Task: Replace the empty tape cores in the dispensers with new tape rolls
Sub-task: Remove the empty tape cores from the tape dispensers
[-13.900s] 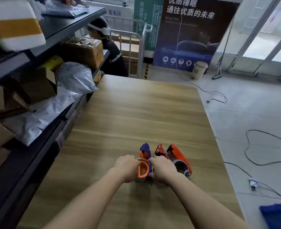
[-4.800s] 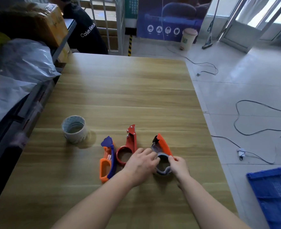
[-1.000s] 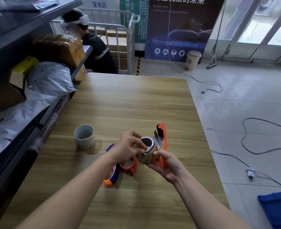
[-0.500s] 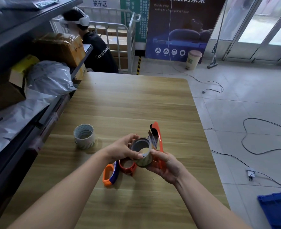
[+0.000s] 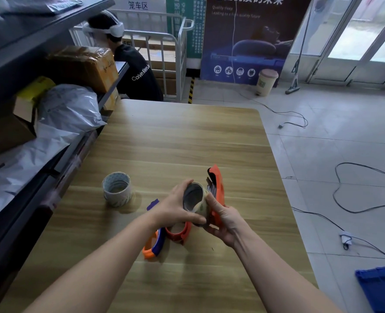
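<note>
Both hands are raised just above the wooden table [image 5: 187, 136], working on one dispenser. The left hand [image 5: 175, 208] has its fingers and thumb curled round the rim of a tape core [image 5: 194, 197], a thin-walled ring with a grey inside and a tan outer face. The right hand [image 5: 225, 220] grips the orange dispenser [image 5: 217, 184] from below, with its thumb lying along the core's outer wall. The core sits against the dispenser's side, and the fingers hide whether it is seated on the hub or already free of it. On the table under the hands lie a red dispenser [image 5: 178, 231] and an orange-and-blue dispenser [image 5: 153, 245], touching each other; both loops look bare. Off to the left stands a pale printed cylinder [image 5: 116, 189] — probably spent cores stacked up, though it could be a thin roll. By this reading the stripping-out is nearly done, this being the last core to deal with, while the second half of the job — fitting new rolls to all three dispensers — is not yet begun. No full roll shows on the table.
</note>
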Action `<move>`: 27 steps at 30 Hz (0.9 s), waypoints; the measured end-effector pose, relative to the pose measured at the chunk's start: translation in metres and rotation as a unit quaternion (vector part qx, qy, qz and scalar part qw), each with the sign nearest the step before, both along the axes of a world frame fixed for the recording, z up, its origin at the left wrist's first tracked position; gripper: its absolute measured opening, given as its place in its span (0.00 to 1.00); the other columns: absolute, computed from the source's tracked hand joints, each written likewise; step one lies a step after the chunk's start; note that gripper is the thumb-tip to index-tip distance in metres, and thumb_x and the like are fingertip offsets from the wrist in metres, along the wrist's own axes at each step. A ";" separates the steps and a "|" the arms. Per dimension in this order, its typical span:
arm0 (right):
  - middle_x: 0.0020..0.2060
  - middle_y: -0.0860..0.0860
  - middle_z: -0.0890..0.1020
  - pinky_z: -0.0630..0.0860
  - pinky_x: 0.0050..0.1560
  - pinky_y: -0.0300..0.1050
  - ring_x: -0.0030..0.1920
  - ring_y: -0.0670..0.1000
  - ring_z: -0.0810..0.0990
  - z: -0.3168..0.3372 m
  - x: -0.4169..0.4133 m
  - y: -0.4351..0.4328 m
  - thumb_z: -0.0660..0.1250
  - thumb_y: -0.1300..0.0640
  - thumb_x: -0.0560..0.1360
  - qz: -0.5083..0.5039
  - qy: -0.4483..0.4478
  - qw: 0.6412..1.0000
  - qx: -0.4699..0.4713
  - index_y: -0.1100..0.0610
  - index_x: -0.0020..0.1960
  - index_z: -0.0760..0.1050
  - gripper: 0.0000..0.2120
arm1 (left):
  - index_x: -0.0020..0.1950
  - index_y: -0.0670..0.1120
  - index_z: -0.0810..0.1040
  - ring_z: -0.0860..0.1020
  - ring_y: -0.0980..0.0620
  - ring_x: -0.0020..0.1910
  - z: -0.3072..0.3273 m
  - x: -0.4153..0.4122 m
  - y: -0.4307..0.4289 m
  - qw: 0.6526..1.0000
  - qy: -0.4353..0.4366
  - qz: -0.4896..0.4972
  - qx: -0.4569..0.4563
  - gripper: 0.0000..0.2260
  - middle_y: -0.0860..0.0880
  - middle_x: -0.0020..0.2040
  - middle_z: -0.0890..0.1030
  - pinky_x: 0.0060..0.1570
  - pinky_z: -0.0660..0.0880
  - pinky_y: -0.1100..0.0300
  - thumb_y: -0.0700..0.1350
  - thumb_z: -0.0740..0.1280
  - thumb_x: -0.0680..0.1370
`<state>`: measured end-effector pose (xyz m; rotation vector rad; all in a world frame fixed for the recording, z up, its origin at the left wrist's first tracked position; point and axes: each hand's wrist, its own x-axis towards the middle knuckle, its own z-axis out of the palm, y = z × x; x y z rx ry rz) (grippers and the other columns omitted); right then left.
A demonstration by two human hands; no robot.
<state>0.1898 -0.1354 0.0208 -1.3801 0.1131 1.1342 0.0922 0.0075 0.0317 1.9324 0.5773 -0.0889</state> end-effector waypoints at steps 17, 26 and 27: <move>0.40 0.57 0.82 0.74 0.36 0.46 0.37 0.54 0.80 -0.025 0.002 0.023 0.73 0.54 0.71 -0.062 -0.007 0.995 -0.076 0.61 0.57 0.75 0.18 | 0.72 0.47 0.54 0.67 0.42 0.67 -0.015 -0.042 0.067 0.941 0.027 0.283 0.183 0.46 0.42 0.70 0.66 0.63 0.68 0.47 0.53 0.79 0.63; 0.39 0.56 0.77 0.73 0.31 0.43 0.31 0.53 0.75 -0.066 0.005 0.018 0.68 0.62 0.71 -0.120 -0.015 0.980 -0.161 0.64 0.61 0.72 0.19 | 0.70 0.44 0.62 0.64 0.42 0.65 -0.033 -0.063 0.124 0.897 0.130 0.308 0.290 0.43 0.42 0.65 0.64 0.62 0.67 0.50 0.51 0.79 0.62; 0.39 0.56 0.76 0.72 0.32 0.43 0.32 0.53 0.74 -0.069 0.004 0.018 0.68 0.61 0.71 -0.127 -0.018 0.977 -0.170 0.63 0.59 0.72 0.17 | 0.70 0.44 0.62 0.64 0.41 0.65 -0.034 -0.063 0.129 0.894 0.137 0.305 0.299 0.42 0.41 0.65 0.64 0.63 0.66 0.50 0.51 0.79 0.63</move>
